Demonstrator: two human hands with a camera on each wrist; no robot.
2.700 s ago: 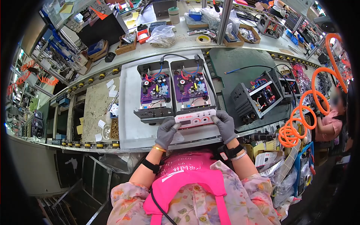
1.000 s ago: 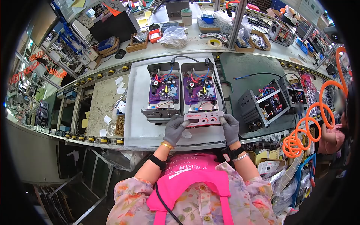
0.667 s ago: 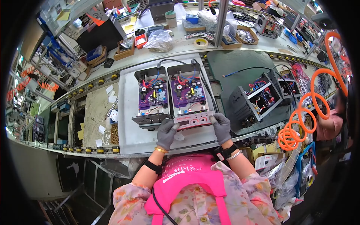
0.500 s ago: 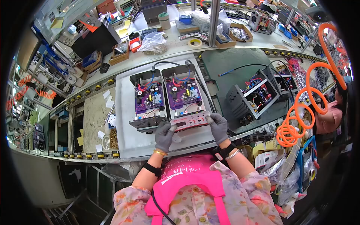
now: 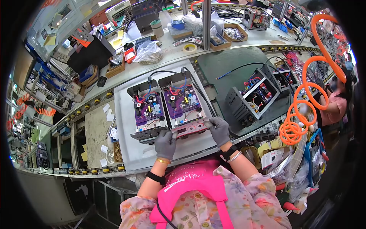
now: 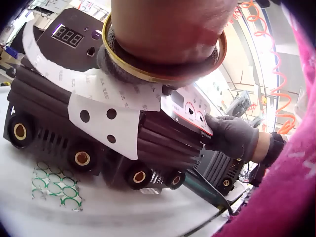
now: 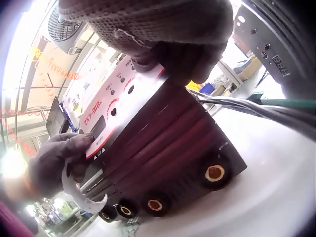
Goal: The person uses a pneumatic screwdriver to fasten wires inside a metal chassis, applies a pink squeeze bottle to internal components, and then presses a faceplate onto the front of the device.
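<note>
Both gloved hands were engaged: the left hand (image 5: 165,145) pinched 1 end of the label (image 5: 189,129), the right hand (image 5: 219,132) pinched the other. The label lay between the 2 sets of fingers, along the front of 1 unit (image 5: 182,102); whether it was stuck down could not be told. Apparent backing (image 6: 102,124) with 3 holes hung below the left fingers. A 2nd unit (image 5: 146,134), unlabelled, stood just left of them. Alignment was judged the step in hand; the next move appeared to call for squaring both ends, then pressing evenly.
</note>
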